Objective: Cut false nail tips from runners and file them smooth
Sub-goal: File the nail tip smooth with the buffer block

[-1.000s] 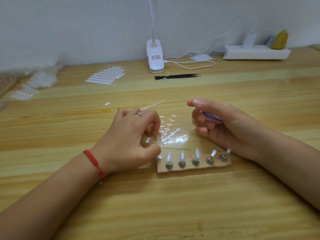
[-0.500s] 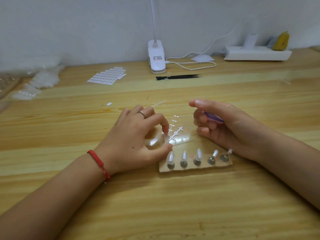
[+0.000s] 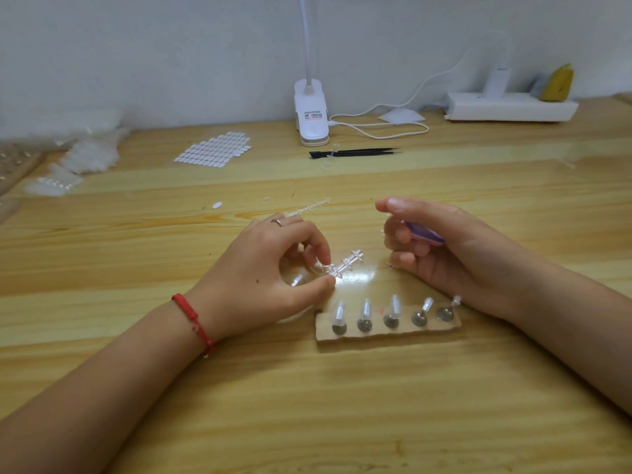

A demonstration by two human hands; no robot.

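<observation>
Purple tool (image 3: 425, 237) hides in right hand (image 3: 455, 258); left hand (image 3: 260, 271) pinches runner (image 3: 346, 265).

Bright and even, lit softly from above. Strong white glare at centre frame on the glossy table (image 3: 355, 277), just right of the left hand (image 3: 260, 278). Fainter sheen toward the upper right. Soft, short shadows beneath that hand's wrist and along the near edge of the cardboard strip (image 3: 386, 333). Sharp mid-frame, hazy and smeared at the upper left. Bowed at the edges by the wide lens.
</observation>
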